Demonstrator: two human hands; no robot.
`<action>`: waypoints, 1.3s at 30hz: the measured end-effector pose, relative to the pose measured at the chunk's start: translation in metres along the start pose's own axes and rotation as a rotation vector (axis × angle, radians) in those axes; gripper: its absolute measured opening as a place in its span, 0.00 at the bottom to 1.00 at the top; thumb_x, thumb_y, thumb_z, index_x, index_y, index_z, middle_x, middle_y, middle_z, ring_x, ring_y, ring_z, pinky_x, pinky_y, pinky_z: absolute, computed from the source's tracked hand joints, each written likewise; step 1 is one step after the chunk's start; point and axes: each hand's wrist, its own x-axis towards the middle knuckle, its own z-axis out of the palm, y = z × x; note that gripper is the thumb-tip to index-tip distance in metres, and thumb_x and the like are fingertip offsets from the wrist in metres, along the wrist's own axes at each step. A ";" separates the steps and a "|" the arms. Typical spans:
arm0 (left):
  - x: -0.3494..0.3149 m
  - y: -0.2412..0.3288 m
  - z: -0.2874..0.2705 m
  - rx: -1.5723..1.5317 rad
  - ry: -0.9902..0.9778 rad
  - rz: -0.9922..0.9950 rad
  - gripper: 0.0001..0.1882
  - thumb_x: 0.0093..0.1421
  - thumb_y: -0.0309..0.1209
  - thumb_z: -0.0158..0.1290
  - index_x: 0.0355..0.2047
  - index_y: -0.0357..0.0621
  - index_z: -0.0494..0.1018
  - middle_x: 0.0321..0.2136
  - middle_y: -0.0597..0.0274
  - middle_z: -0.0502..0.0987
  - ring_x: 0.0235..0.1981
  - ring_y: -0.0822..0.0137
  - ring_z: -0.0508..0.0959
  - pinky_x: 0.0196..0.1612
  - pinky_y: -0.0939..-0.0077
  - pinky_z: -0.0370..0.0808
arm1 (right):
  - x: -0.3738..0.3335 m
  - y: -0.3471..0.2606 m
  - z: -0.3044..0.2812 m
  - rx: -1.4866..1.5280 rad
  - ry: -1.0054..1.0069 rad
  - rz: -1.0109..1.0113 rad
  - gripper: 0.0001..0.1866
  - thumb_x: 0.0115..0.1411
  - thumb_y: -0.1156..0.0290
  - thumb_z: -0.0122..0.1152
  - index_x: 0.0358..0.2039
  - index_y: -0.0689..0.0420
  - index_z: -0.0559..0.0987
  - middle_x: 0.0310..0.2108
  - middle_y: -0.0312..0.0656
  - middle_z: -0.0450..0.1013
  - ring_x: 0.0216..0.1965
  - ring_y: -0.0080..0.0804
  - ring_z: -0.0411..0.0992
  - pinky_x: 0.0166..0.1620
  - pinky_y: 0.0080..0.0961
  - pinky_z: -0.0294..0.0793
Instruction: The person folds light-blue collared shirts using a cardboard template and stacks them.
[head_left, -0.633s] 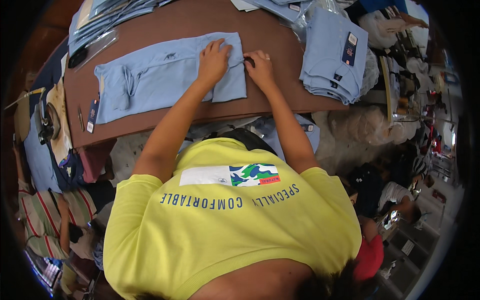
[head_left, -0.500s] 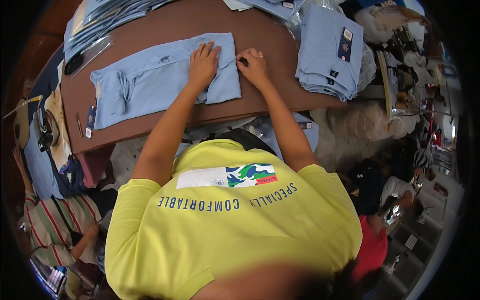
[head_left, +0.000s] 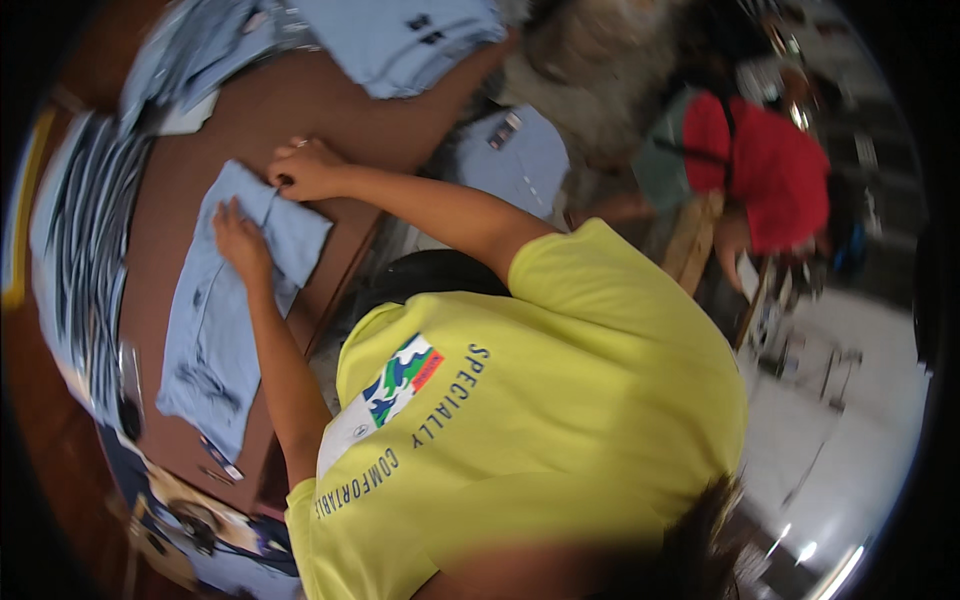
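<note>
A light blue folded shirt (head_left: 215,315) lies lengthwise on the brown tabletop, with creases bunched toward its near end. My left hand (head_left: 243,245) rests flat on its upper part, fingers spread. At the shirt's far side edge, my right hand (head_left: 308,172) has its fingers curled in a pinch on the cloth; a small dark spot shows between them, too unclear to name. A dark hang tag (head_left: 221,458) lies at the shirt's near end, beside a small thin metal tool (head_left: 214,475).
Bagged blue garments are stacked along the table's left (head_left: 85,250) and far (head_left: 205,60) sides. A folded shirt pile (head_left: 400,40) sits at the far right corner. Another tagged blue shirt (head_left: 515,160) lies beyond the table edge. A person in red (head_left: 765,175) is at the right.
The view has swung, so the table now appears turned and farther left. Both hands keep nearly the same places on the shirt.
</note>
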 end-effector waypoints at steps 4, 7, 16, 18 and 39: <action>0.005 0.002 0.000 0.015 -0.020 0.049 0.22 0.54 0.25 0.43 0.50 0.41 0.68 0.53 0.42 0.65 0.53 0.43 0.64 0.55 0.54 0.60 | -0.017 -0.008 0.002 -0.071 -0.002 0.192 0.06 0.43 0.62 0.59 0.24 0.46 0.76 0.35 0.34 0.70 0.49 0.45 0.63 0.45 0.43 0.63; 0.006 -0.003 0.000 -0.047 -0.045 0.043 0.21 0.54 0.25 0.42 0.50 0.40 0.69 0.52 0.41 0.65 0.54 0.43 0.64 0.56 0.56 0.60 | -0.022 -0.019 0.010 -0.118 0.015 0.284 0.06 0.44 0.62 0.58 0.24 0.47 0.76 0.35 0.36 0.70 0.51 0.46 0.62 0.46 0.43 0.62; -0.006 0.050 -0.061 -0.086 -0.043 -0.084 0.24 0.56 0.44 0.53 0.46 0.40 0.68 0.38 0.47 0.70 0.37 0.55 0.72 0.38 0.62 0.70 | -0.071 -0.045 0.006 -0.015 0.124 0.221 0.11 0.49 0.66 0.56 0.36 0.49 0.73 0.35 0.40 0.69 0.37 0.42 0.71 0.39 0.38 0.71; -0.019 0.071 -0.075 -0.061 -0.281 -0.259 0.26 0.55 0.44 0.55 0.48 0.41 0.66 0.32 0.51 0.73 0.31 0.57 0.74 0.33 0.65 0.70 | -0.083 -0.043 0.013 -0.011 0.139 0.238 0.12 0.49 0.67 0.56 0.36 0.49 0.73 0.35 0.41 0.70 0.37 0.43 0.71 0.39 0.39 0.71; -0.069 0.071 -0.096 -0.383 -0.356 -0.394 0.20 0.54 0.31 0.55 0.46 0.44 0.64 0.21 0.57 0.75 0.23 0.58 0.76 0.28 0.66 0.71 | -0.060 -0.040 -0.022 -0.121 -0.060 0.229 0.11 0.52 0.71 0.54 0.37 0.51 0.76 0.38 0.41 0.74 0.42 0.45 0.70 0.44 0.38 0.70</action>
